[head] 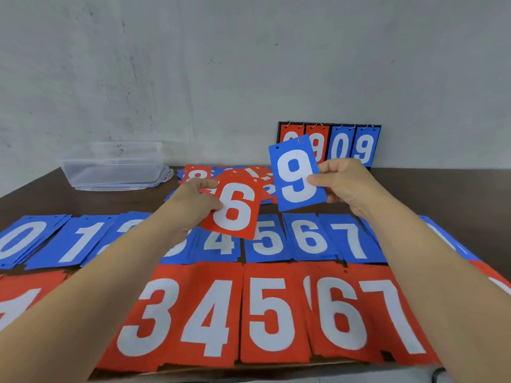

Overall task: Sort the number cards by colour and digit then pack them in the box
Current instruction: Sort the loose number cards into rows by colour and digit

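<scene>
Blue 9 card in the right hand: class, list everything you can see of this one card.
The blue 9 card is a thin, stiff-looking blue rectangle bearing a large white 9, with two small punched holes near its top edge. It is held upright in the air, facing the camera, top leaning slightly left, above the sorted rows. The right hand pinches its right edge, thumb across the digit. The red 6 card in the left hand is beside it, apart.
</scene>
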### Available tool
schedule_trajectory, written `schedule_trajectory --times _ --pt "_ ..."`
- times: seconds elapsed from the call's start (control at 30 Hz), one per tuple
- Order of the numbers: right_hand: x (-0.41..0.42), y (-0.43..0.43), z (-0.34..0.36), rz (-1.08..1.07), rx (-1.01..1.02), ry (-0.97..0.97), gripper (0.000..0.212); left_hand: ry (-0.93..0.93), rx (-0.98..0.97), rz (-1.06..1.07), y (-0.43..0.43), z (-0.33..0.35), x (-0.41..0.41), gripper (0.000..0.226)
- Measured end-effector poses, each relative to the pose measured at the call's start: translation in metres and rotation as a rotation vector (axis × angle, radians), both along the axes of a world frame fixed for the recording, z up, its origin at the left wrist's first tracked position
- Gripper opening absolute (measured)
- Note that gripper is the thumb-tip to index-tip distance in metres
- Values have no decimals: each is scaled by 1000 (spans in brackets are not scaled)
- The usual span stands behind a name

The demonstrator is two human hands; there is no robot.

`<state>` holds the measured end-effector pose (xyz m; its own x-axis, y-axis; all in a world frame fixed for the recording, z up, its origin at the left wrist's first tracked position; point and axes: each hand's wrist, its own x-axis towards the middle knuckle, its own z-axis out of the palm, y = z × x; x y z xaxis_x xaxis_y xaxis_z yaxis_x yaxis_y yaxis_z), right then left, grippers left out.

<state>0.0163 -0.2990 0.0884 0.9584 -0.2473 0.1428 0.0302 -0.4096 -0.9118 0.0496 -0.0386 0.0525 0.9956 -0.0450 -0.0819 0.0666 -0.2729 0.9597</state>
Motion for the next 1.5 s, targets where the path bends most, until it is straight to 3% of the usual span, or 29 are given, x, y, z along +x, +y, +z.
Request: schedule_trajectory --times 0.13,0.33,0.53,0.7,0.8,1.03,1.23,1.5 --pt "-35 -36 -7 -10 -17 -5 7 52 -23 -20 -27 -10 -33 40" --pt "-85 -94 -21 -67 -17 21 9 149 8 -54 -75 -21 -87 19" --pt "-126 -136 -33 -89 54 28 9 221 54 -39 -109 -33 -130 28" --pt "-152 -152 -42 -79 101 54 7 137 239 20 -132 -40 -151 33" --pt "-164 -159 -43 -72 114 35 4 35 501 70 -138 -44 -153 41" --pt "-176 -172 -51 -85 103 39 5 -132 830 137 -151 -46 -162 37" --pt "-181 -179 -61 -97 157 64 11 -161 941 156 -153 -55 -165 27" --pt "-168 -213 -68 -286 56 30 12 -245 827 150 -163 -52 -165 38"
